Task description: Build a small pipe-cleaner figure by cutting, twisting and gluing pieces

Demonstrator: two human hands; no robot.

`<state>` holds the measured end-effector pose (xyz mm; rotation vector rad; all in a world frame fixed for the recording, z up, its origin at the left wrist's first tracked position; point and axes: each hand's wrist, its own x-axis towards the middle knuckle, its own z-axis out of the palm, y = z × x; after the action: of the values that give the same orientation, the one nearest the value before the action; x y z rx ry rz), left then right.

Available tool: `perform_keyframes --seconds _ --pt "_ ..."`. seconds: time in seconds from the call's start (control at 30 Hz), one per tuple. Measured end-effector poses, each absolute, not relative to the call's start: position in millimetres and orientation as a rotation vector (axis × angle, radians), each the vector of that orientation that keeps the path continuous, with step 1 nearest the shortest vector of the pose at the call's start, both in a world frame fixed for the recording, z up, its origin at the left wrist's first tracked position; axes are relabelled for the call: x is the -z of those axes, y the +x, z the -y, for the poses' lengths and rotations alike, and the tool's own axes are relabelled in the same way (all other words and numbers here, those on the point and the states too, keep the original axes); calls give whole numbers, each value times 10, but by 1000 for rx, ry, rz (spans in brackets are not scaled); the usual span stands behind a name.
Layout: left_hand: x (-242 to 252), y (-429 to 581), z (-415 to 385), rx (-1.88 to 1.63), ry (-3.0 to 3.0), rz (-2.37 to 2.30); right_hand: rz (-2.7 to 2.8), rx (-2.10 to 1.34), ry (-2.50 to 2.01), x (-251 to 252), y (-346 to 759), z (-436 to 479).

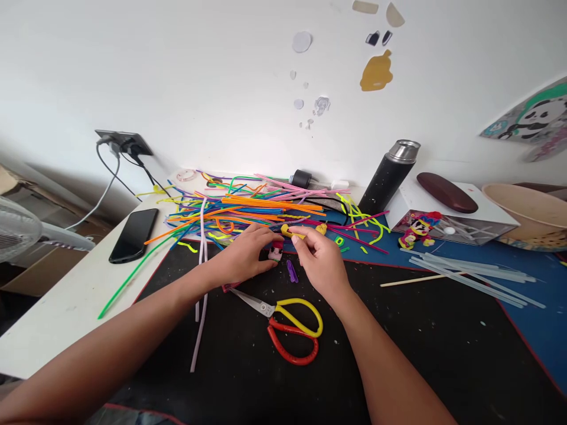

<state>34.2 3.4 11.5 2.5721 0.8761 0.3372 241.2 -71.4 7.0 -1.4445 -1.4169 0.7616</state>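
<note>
My left hand (243, 255) is closed around a small white, black and red pipe-cleaner figure (275, 252), gripped between thumb and fingers. Just to its right, my right hand (322, 263) pinches a short yellow pipe-cleaner piece (287, 232) between thumb and forefinger. Another yellow curled piece (321, 228) shows behind the right fingers. Between the hands, on the black mat (398, 348), lies a small purple folded piece (292, 271). Scissors (264, 308) with one yellow and one red handle rest below the hands, blades pointing left.
Behind the hands spreads a pile of coloured pipe cleaners (266, 203). A phone (134, 235) lies at left. To the right stand a black flask (386, 180), a white box (447, 203) and a finished colourful figure (419, 231). Pale translucent sticks (478, 274) lie nearby.
</note>
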Motion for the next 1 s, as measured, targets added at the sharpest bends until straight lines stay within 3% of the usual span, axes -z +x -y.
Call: perform_keyframes --seconds 0.6,1.0 --pt "-18 353 -42 -310 2589 -909 1455 -720 -1434 -20 2408 693" --pt "-495 -150 -185 -1026 1806 -1062 1440 -735 -1441 -33 2406 710"
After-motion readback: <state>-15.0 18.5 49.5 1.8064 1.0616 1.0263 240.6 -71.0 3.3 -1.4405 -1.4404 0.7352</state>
